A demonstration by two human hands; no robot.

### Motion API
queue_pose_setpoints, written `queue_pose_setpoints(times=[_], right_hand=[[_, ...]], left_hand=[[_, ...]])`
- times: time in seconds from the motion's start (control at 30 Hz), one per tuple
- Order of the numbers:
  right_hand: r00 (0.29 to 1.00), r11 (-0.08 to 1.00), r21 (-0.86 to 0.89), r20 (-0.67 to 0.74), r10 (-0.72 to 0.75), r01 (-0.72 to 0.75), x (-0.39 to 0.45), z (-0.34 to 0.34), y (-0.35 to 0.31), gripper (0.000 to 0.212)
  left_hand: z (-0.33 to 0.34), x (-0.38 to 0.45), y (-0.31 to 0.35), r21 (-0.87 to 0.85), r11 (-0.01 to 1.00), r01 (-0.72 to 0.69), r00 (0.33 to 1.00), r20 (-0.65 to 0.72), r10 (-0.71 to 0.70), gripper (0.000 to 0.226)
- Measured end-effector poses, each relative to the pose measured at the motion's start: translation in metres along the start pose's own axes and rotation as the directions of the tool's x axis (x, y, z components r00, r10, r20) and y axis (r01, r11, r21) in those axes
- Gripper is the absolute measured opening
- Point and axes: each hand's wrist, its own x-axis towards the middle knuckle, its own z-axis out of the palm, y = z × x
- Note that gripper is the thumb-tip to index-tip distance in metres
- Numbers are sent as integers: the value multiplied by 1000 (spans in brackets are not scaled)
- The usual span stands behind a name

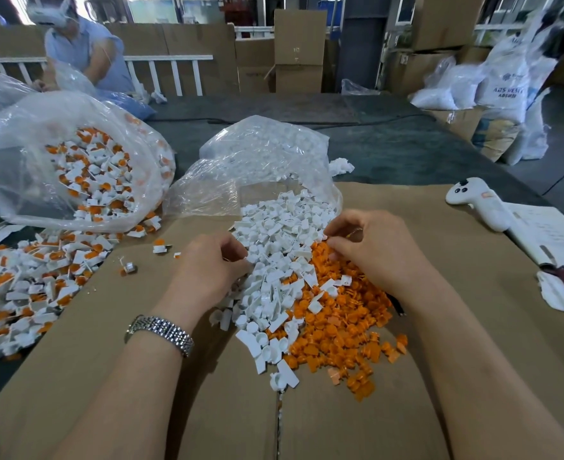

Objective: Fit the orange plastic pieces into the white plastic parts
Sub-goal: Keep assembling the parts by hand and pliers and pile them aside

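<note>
Cardboard (440, 227) held white parts (274, 270) and orange pieces (340, 320), light, stiff, best pinched edgewise, as left hand (207, 263) and right hand (370, 247) curled in, contents hidden.

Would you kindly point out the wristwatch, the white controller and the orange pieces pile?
wristwatch (161, 333), head view, on its metal band.
white controller (479, 202), head view, on its handle.
orange pieces pile (343, 320), head view, on the pile's middle.

Bright, even daylight; soft shadows, wide-angle bending and blur toward edges.
</note>
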Motion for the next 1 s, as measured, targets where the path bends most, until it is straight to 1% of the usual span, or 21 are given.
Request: queue_pose_setpoints(times=[0.1,0.2,0.3,0.37,0.43,0.5,0.57,0.6,0.67,0.7,0.73,0.8,0.93,1.0], right_hand=[[1000,1000,-22,-8,-14,13,-1,1,-2,11],[999,998,-53,-19,-31,30,-1,1,-3,11],[998,998,-54,-41,-47,45,-2,1,-7,12],[997,998,7,-60,-55,55,-3,1,-10,12],[997,985,159,-49,-56,63,-6,1,-14,12],[998,945,321,-10,-54,55,-9,1,-18,12],[998,909,414,20,-53,40,-10,1,-21,12],[998,900,434,25,-53,37,-11,2,-22,11],[998,894,447,24,-57,41,-11,2,-23,11],[998,891,451,22,-60,44,-11,2,-23,11],[998,887,459,21,-65,48,-11,2,-23,11],[997,872,486,17,-80,62,-12,2,-24,11],[990,851,510,-16,-138,126,-13,1,-26,12],[985,848,503,-49,-166,167,-15,2,-28,13]], left_hand=[[-1,-1,1,-75,997,-13,1000,-21,12,11],[-1,-3,2,-152,987,-54,996,-77,43,11],[-1,-4,4,-217,972,-88,991,-122,63,20],[-2,-6,7,-281,951,-126,987,-133,91,24],[-2,-8,9,-366,917,-160,986,-109,128,25],[-2,-12,12,-463,872,-156,987,-41,155,26],[0,-15,16,-573,811,-115,982,55,178,33],[1,-16,18,-633,770,-85,977,99,190,35],[3,-17,22,-747,665,-3,963,176,202,29],[3,-17,23,-786,617,43,957,210,201,25],[3,-18,24,-811,579,83,952,236,194,26],[4,-18,25,-830,541,135,948,266,172,33],[3,-16,26,-873,465,149,959,243,147,30],[2,-16,26,-901,397,175,958,248,142,29]])
